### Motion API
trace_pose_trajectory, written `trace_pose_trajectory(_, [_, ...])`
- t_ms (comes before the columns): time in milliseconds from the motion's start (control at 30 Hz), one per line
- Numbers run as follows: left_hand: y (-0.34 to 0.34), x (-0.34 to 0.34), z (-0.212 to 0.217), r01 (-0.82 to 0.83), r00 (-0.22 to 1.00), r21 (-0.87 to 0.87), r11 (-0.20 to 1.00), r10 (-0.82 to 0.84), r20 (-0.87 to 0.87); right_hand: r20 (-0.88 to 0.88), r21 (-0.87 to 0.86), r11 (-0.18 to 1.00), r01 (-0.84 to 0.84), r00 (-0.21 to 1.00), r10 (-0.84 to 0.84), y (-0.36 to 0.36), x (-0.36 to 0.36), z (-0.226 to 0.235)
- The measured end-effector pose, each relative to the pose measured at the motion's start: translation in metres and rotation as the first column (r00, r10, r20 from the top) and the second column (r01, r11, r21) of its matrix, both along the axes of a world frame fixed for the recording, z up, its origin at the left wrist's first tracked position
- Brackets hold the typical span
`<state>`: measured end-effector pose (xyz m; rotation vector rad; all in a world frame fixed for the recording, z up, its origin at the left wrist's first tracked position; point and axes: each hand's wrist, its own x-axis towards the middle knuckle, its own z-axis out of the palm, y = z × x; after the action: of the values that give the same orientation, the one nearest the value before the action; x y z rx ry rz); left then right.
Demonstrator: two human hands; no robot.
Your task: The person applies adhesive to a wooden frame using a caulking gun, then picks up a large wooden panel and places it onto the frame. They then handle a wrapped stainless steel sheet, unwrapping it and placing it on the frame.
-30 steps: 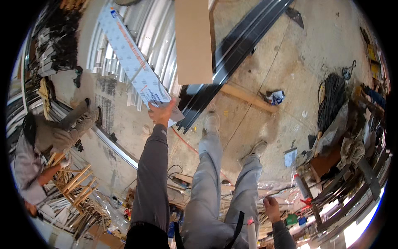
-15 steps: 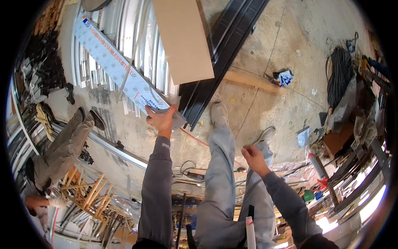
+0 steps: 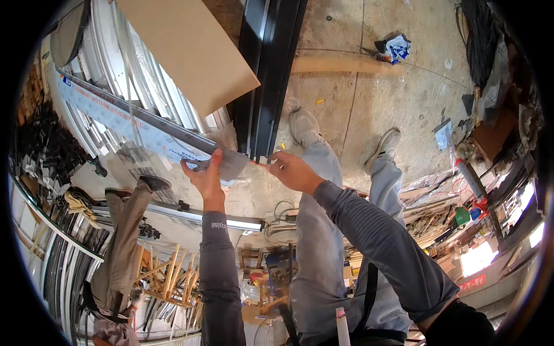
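My left hand (image 3: 208, 180) is closed around the near end of a long metal panel (image 3: 124, 118), which wears light blue printed protective film. The panel slants away to the far left over a stack of silvery metal profiles (image 3: 104, 52). My right hand (image 3: 293, 172) has its thumb and forefinger pressed together at the near ends of long black profiles (image 3: 270, 81). A small pale bit shows at those fingertips, too small to name. Between the panel and the black profiles lies a flat brown cardboard sheet (image 3: 190, 55).
Another person's legs (image 3: 124, 230) stand at the left. Near them are dark offcuts (image 3: 46, 147) and a bundle of wooden sticks (image 3: 173, 277). A crumpled blue-white wrapper (image 3: 397, 48) lies on the concrete floor, and clutter lines the right side, with a green object (image 3: 462, 216).
My right hand has come up and left from beside my leg to the ends of the black profiles. The panel now tilts, with its dark edge upward. The view has shifted.
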<state>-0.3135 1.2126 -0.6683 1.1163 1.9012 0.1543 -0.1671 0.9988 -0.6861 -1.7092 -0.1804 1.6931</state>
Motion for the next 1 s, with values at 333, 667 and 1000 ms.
trace_pose_trajectory(333, [-0.009,-0.013,0.022,-0.058,0.993,-0.060,0.997,0.064,0.099,-0.041,0.023,1.000,-0.007,0.999,0.008,0.013,0.011,0.053])
trace_pose_trajectory(667, [-0.013,-0.007,0.018,-0.051,0.975,-0.097,0.994,0.070,0.209,0.249,0.294,0.936,-0.194,0.961,0.121,0.091,-0.002,0.039])
trace_pose_trajectory(1000, [-0.014,-0.012,0.034,0.161,0.973,-0.005,0.987,-0.160,-0.164,0.251,0.196,0.942,-0.271,0.943,0.219,0.071,0.050,0.023])
